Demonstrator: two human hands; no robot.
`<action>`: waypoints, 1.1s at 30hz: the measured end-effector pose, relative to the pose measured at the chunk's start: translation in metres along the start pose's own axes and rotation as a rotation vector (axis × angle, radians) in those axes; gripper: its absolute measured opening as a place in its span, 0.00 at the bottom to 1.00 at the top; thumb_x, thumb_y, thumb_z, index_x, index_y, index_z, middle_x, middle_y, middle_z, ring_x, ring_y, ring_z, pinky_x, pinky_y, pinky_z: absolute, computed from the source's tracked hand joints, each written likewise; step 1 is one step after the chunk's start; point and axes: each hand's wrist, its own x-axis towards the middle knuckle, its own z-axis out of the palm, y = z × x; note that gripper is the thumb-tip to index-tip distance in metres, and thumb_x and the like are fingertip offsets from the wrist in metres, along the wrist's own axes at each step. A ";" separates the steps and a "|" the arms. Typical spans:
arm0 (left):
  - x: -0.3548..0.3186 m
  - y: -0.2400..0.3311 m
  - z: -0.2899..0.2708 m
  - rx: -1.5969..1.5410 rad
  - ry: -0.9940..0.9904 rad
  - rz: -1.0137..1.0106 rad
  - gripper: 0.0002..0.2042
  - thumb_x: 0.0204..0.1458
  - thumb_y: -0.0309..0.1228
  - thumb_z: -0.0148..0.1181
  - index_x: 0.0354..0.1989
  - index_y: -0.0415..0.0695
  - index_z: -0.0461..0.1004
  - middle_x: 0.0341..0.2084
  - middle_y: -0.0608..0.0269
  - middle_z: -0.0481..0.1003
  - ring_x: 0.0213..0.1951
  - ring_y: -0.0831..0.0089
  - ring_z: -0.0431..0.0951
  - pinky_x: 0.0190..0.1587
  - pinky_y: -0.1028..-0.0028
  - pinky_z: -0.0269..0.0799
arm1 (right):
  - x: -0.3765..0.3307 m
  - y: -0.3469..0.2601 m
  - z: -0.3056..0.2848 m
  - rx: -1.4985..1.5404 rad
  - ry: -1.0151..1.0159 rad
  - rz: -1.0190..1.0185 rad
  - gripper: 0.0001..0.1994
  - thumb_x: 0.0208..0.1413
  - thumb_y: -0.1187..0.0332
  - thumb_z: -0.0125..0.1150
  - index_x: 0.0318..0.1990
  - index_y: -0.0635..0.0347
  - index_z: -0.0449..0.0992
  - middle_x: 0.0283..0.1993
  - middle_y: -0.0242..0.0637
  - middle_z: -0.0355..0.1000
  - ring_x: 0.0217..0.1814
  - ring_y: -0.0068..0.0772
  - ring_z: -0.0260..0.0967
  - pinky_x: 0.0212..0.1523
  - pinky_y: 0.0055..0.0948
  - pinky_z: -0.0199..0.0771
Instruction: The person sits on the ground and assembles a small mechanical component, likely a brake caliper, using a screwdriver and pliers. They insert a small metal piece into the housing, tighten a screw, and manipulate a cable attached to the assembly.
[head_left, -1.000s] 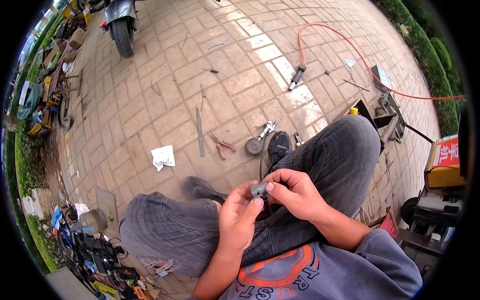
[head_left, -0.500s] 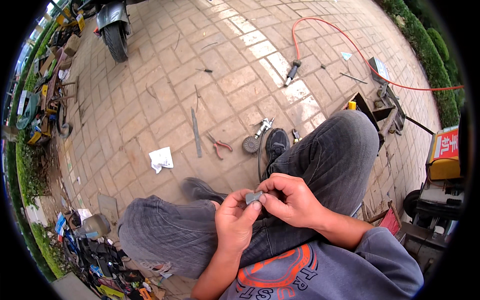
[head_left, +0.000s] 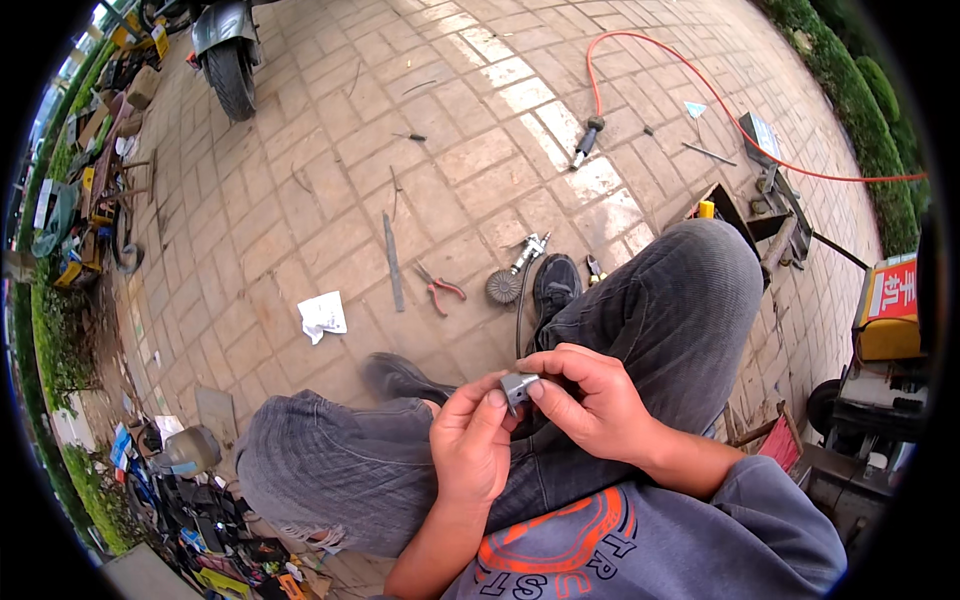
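A small grey metal block with a dark hole in it sits between my fingertips, above my lap. My left hand pinches its left side between thumb and fingers. My right hand grips the other side, thumb on the near face and fingers behind. Its far side is hidden by my fingers. On the paving beyond my feet lie red-handled pliers, a flat grey file-like strip, a round ribbed dark part and a silver air-tool fitting with a black hose.
A white packet lies left of the pliers. Farther right, a red hose runs to a black air tool. An open metal toolbox stands beyond my right knee; a scooter wheel is far left. Clutter lines the left edge.
The metal block has turned in my fingers, and its holed face now shows. Both hands have shifted slightly.
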 end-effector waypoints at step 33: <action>-0.010 -0.007 0.005 0.236 0.038 0.202 0.11 0.56 0.21 0.55 0.47 0.33 0.70 0.39 0.56 0.75 0.39 0.74 0.76 0.43 0.76 0.73 | 0.003 -0.011 -0.007 -0.248 -0.135 -0.059 0.16 0.49 0.74 0.58 0.47 0.69 0.70 0.30 0.44 0.65 0.27 0.41 0.67 0.28 0.33 0.69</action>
